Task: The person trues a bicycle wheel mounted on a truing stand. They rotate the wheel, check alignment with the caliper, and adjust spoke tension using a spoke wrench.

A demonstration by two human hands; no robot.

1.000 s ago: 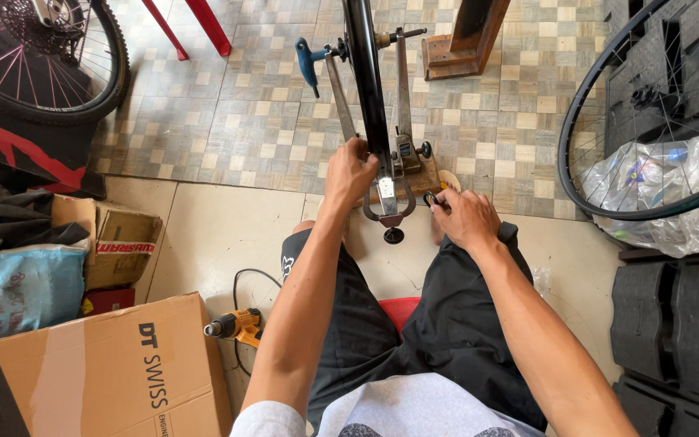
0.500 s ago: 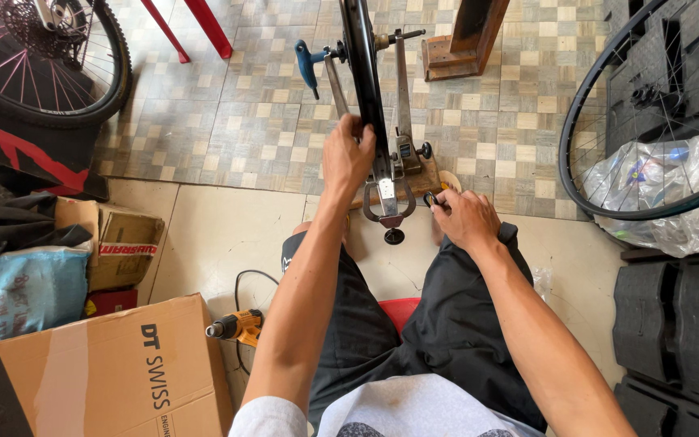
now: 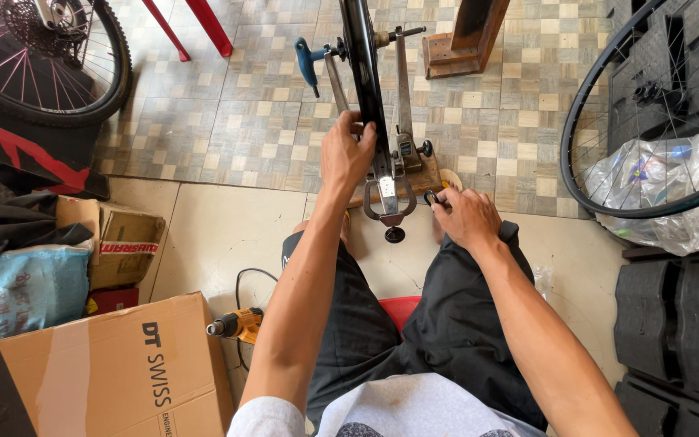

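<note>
Head view: left hand [image 3: 348, 155] around rim [image 3: 363, 73]

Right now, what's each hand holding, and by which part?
Left hand grips the black rim in the truing stand, at its lower edge. Right hand pinches a small dark knob at the stand's base.

Cardboard box [image 3: 115, 376] bottom L, yellow drill [image 3: 238, 324] beside it, blue sack [image 3: 10, 291], bike wheel [image 3: 46, 57] top L, plastic bag [image 3: 665, 190] R

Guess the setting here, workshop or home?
Likely a bicycle repair workshop: a black rim in a metal truing stand under the left hand, a pink-spoked wheel with cassette, a yellow cordless drill.
</note>
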